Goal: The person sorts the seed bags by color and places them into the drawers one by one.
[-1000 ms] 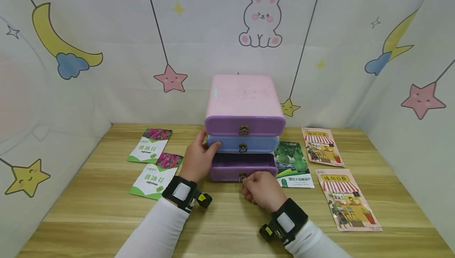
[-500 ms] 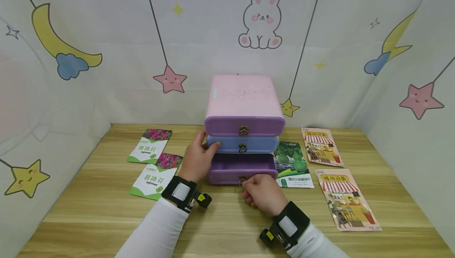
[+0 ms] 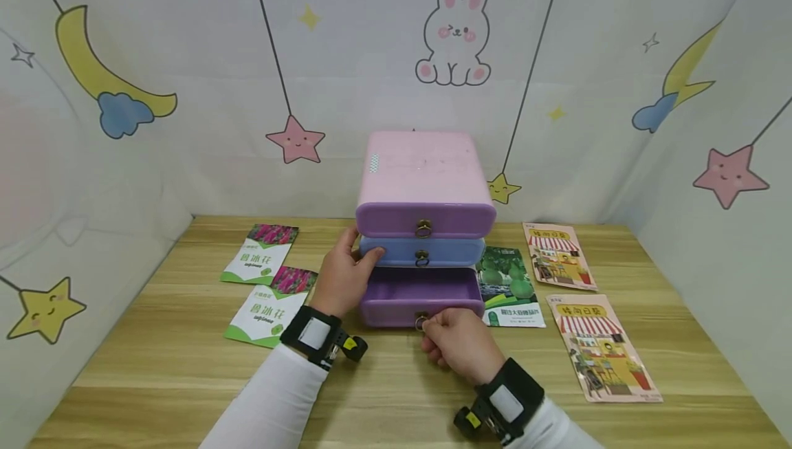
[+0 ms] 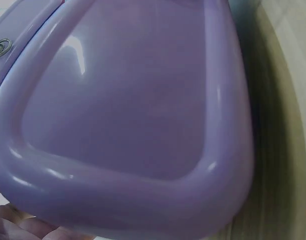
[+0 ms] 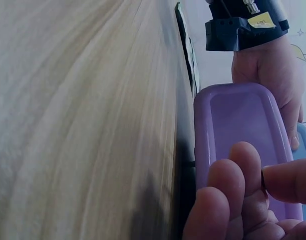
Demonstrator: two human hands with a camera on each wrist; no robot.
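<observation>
A small drawer cabinet (image 3: 427, 167) with a pink top stands at the back of the wooden table. Its top purple drawer (image 3: 396, 221) and blue drawer (image 3: 396, 251) are closed; the bottom purple drawer (image 3: 390, 311) is pulled out, and no contents show in its visible part. With thumb and finger, my right hand (image 3: 464, 342) pinches the ring pull (image 3: 420, 322) on that bottom drawer. My left hand (image 3: 343, 274) holds the cabinet's left side, thumb on the blue drawer's front edge. In the right wrist view, the bottom drawer's front (image 5: 237, 125) lies behind my curled right fingers (image 5: 226, 180).
Two white-and-green seed packets (image 3: 260, 256) with pink flowers lie left of the cabinet. To the right lie a green packet (image 3: 510, 287) partly beside the cabinet and two pink packets (image 3: 559, 256) with shop pictures. A patterned cloth (image 3: 216, 126) hangs behind and at both sides.
The bottom drawer has slid farther out toward me, with my right hand moving back along with its ring pull. My left hand keeps its place on the cabinet.
</observation>
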